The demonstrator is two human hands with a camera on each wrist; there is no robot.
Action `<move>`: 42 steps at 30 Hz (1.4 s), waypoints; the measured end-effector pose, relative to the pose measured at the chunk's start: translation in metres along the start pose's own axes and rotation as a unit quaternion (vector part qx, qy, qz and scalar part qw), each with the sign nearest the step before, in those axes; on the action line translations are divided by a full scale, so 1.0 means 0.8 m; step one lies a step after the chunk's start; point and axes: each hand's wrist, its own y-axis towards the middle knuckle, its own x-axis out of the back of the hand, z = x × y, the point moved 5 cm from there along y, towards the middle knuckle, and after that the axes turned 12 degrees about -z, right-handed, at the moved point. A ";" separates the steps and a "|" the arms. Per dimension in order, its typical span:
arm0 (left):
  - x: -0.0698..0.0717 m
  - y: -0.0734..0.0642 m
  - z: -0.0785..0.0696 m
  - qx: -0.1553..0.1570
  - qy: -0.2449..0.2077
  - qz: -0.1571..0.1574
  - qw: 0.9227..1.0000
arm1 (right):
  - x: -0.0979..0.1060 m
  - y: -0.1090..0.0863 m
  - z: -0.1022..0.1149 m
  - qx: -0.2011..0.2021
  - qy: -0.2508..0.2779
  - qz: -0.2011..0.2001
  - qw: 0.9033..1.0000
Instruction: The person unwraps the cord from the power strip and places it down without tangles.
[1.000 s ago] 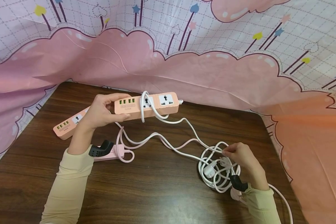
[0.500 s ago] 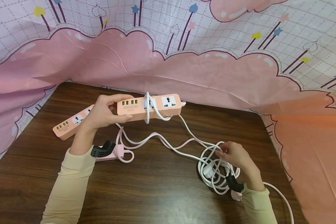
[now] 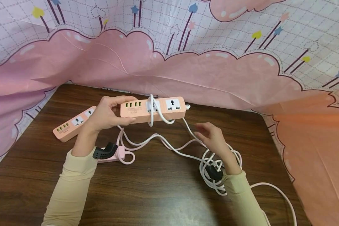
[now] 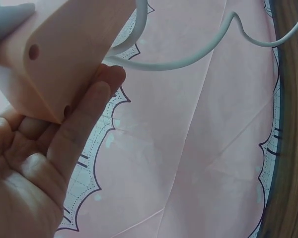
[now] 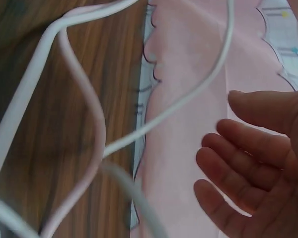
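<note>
My left hand (image 3: pixel 105 114) grips the left end of a peach power strip (image 3: pixel 169 114), held up off the table; in the left wrist view the fingers lie under its peach casing (image 4: pixel 64 64). A white cord (image 3: pixel 151 110) loops around the strip's middle. From behind the strip the cord runs down to a heap of tangled white cords (image 3: pixel 210 185). My right hand (image 3: pixel 213 141) hovers over that heap, fingers relaxed and apart. In the right wrist view the hand (image 5: pixel 258 158) holds nothing, and a white cord (image 5: pixel 188 94) passes to its left.
A second peach power strip (image 3: pixel 70 127) lies on the dark wood table (image 3: pixel 147 191) at the left. Partly behind my left wrist lies a pink power strip (image 3: pixel 113 158) with its cord looped. A patterned pink curtain (image 3: pixel 186 75) hangs around the back and sides.
My right hand has let go of the white cord at the heap and moved up and left towards the held strip. The left hand has shifted slightly right with the strip.
</note>
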 end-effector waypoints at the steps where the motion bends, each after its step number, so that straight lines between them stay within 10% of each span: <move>1: -0.001 0.000 0.000 -0.001 0.001 0.002 1.000 | -0.005 0.005 0.003 0.007 0.008 -0.003 1.000; 12: -0.006 0.001 -0.001 -0.006 0.008 0.014 1.000 | -0.048 0.052 0.033 0.078 0.021 -0.017 0.997; 26: -0.004 0.001 0.002 -0.010 0.013 0.015 1.000 | -0.057 0.054 0.044 0.198 -0.039 -0.029 0.979; 33: -0.005 -0.002 0.003 -0.003 0.012 0.037 0.999 | -0.037 0.053 0.050 0.163 0.049 -0.098 0.981; 42: -0.003 -0.007 0.008 0.019 0.015 0.060 0.998 | 0.027 0.048 0.089 0.118 0.168 -0.194 0.959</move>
